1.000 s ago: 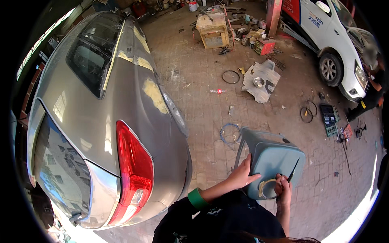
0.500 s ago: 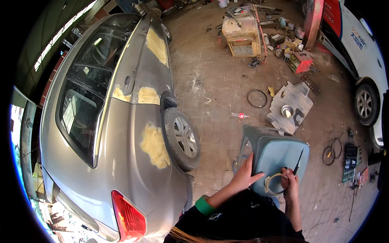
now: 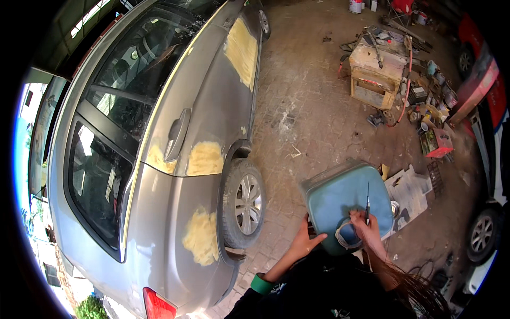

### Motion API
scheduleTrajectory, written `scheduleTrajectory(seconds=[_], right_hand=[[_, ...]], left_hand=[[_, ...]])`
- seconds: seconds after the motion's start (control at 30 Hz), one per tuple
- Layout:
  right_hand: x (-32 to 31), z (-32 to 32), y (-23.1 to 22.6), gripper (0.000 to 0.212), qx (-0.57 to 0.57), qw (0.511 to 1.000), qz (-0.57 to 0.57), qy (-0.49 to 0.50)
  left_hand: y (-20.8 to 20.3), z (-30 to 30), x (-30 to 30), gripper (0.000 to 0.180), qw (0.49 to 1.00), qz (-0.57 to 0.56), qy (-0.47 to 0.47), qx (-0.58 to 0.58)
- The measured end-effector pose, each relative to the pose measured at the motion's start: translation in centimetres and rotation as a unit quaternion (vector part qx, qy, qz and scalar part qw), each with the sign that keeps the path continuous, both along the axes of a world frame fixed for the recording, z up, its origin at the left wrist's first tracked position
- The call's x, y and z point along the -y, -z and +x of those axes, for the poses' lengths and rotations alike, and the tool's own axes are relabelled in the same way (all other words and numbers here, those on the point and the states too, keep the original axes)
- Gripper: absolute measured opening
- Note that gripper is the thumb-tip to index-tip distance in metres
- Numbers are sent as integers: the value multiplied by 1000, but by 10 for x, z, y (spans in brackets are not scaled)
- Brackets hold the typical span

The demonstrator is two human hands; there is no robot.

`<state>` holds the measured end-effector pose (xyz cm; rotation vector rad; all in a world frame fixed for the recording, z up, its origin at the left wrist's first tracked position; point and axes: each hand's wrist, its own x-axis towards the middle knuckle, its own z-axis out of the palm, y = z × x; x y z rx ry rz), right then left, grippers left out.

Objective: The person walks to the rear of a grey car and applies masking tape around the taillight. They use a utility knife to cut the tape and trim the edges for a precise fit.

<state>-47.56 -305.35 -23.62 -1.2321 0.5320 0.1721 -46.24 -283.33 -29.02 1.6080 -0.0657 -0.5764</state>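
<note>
My left hand point(image 3: 304, 242) grips the near left side of a blue-grey plastic stool point(image 3: 332, 194), its thumb lying along the edge and its other fingers partly hidden. At the stool's near right part, my right hand point(image 3: 370, 232) is closed round a pale ring like a roll of masking tape point(image 3: 338, 237). A thin, dark, pointed tool point(image 3: 367, 199) also sticks up from that hand, point away from me. Whether the right hand presses on the stool too, I cannot tell. To my left stands a grey-brown car point(image 3: 159, 212) with yellowish filler patches point(image 3: 201, 236) on its side.
The car's rear wheel point(image 3: 244, 204) is left of the stool. Beyond the stool's right side lie a metal sheet point(image 3: 411, 191) and a round tin point(image 3: 394, 208). A worn wooden cabinet point(image 3: 374, 69) with tools stands farther off, beside a red box point(image 3: 439, 142). Another vehicle point(image 3: 482, 236) stands far right.
The stool has moved forward in my hands and now covers part of the metal sheet. My view has shifted toward the car's side. Both hands keep their holds.
</note>
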Motion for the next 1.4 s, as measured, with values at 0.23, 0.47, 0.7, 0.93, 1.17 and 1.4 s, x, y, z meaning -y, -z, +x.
scheduleTrajectory(seconds=[0.23, 0.47, 0.7, 0.93, 1.17, 1.4], right_hand=[[41, 182, -30, 18, 46, 998, -44, 11], [86, 335, -26, 18, -22, 999, 45, 5], [125, 554, 71, 18, -78, 992, 80, -61], [132, 728, 185, 29, -131, 965, -99, -206], [148, 818, 343, 30, -115, 936, -207, -259], [178, 864, 509, 25, -141, 908, -175, -354]], left_hand=[[-33, 204, 45, 88, 992, 83, 15, 91], [-34, 347, 85, 85, 983, 114, 0, 144], [24, 444, 126, 72, 954, 246, -102, 141], [24, 523, 205, 51, 970, 237, -31, 45], [97, 550, 269, 53, 967, 204, 45, -145], [249, 506, 382, 62, 988, 131, 79, -17]])
